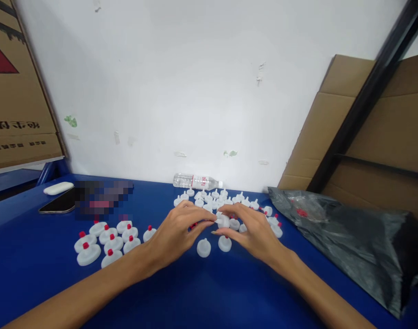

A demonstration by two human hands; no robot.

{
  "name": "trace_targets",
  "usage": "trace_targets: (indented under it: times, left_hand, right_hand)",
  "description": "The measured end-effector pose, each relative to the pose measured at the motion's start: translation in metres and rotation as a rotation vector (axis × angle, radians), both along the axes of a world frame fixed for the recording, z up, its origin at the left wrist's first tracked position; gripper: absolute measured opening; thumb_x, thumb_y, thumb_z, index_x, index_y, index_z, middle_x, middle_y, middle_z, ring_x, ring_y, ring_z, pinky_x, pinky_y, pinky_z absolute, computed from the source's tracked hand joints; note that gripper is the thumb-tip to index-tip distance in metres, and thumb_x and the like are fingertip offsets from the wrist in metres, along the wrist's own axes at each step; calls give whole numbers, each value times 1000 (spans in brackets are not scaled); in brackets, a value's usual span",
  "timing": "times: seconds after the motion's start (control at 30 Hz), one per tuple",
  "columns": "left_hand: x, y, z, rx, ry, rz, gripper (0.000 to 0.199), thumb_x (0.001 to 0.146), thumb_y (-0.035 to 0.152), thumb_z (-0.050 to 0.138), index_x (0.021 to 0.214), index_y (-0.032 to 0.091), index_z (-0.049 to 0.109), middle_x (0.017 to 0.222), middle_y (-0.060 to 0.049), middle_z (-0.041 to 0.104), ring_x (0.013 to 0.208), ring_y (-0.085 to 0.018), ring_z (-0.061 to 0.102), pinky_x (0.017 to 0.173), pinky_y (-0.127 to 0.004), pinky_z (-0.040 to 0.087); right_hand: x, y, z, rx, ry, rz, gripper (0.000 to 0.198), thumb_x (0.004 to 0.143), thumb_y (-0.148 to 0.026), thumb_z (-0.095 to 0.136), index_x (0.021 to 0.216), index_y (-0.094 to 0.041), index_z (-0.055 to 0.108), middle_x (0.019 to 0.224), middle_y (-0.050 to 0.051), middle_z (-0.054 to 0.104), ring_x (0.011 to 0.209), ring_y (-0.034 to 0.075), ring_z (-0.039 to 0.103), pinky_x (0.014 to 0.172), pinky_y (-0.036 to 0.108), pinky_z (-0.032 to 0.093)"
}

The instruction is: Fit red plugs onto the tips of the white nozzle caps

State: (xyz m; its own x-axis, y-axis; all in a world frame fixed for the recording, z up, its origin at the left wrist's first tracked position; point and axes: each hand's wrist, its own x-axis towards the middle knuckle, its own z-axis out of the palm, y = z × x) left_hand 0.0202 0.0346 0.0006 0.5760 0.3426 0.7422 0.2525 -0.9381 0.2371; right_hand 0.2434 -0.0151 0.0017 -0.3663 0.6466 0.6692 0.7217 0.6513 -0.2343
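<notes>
Both hands meet on one white nozzle cap above the blue table

We hold a white nozzle cap (224,221) in the middle of the view, above the blue table (209,297). Our left hand (181,225) pinches its narrow nozzle between thumb and fingertips; our right hand (253,228) curls thumb and fingers around its wide round body. Small red pieces (193,225) show just under our left fingers, partly hidden.

Nearer to us, a plain white cap (204,248) lies beside a red-tipped cap (224,244). Behind our hands we have a crowd of plain nozzle caps (199,202), with a clear bottle (183,181) on its side beyond them, close to the wall (195,91). To the left of our left wrist sits a cluster of red-tipped caps (88,255), nozzles up; more red-tipped caps (276,231) lie past our right hand.

At the far left we see a phone (60,202) and a white oval object (58,188); at the right, a black plastic bag (349,246) bears a clear bag (310,211) with red bits inside.
</notes>
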Motion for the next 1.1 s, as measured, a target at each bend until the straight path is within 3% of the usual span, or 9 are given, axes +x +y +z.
trace_targets:
  times: [0.13, 0.27, 0.53, 0.7, 0.87, 0.97, 1.1]
  left_hand:
    - [0, 3, -3, 27, 20, 58, 14, 97, 24, 56, 106, 21, 67, 98, -1, 75, 84, -15, 66, 81, -33, 47]
    - [0, 4, -3, 89, 120, 36, 21, 102, 22, 47, 113, 19, 64, 105, -4, 72, 94, -16, 64, 86, -34, 44]
    - [2, -4, 0, 17, 204, 46, 24, 100, 14, 39, 89, 16, 61, 83, -4, 61, 79, -17, 51, 74, -33, 39]
    - [3, 2, 3, 75, 291, 151, 26, 103, 22, 37, 105, 17, 63, 92, -5, 64, 85, -19, 51, 80, -37, 40]
    - [3, 7, -2, 125, 407, 218, 28, 100, 13, 39, 118, 17, 61, 104, -9, 63, 99, -23, 51, 86, -40, 43]
    - [2, 5, -4, 137, 473, 203, 29, 97, 8, 42, 114, 17, 64, 106, -10, 62, 104, -24, 50, 86, -39, 44]
    - [2, 3, -3, 145, 501, 205, 28, 96, 8, 44, 110, 17, 66, 104, -11, 62, 104, -25, 50, 86, -39, 45]
  right_hand:
    - [-3, 0, 0, 13, 55, 17, 32, 88, -37, 69, 115, -24, 57, 98, 3, 66, 85, 16, 65, 77, 29, 55]
    - [-7, 0, -1, 45, 76, 23, 31, 87, -38, 70, 112, -24, 59, 92, 2, 64, 81, 17, 63, 74, 30, 55]
    - [-11, -5, -1, 145, 14, 55, 26, 89, -39, 66, 109, -23, 62, 87, 3, 63, 71, 16, 59, 63, 28, 51]
    - [-9, 1, 3, 79, -53, -9, 26, 95, -38, 58, 117, -25, 61, 97, 6, 62, 81, 18, 63, 70, 30, 55]
    - [20, 14, 16, 101, -89, -225, 20, 98, -35, 52, 110, -24, 63, 110, 9, 62, 93, 21, 66, 77, 33, 54]
    - [50, 22, 21, 80, -99, -442, 19, 96, -37, 54, 102, -23, 64, 105, 8, 67, 89, 23, 67, 78, 34, 51]
    - [85, 31, 18, -64, -124, -670, 19, 93, -37, 53, 97, -22, 65, 91, 4, 72, 80, 22, 67, 70, 31, 46]
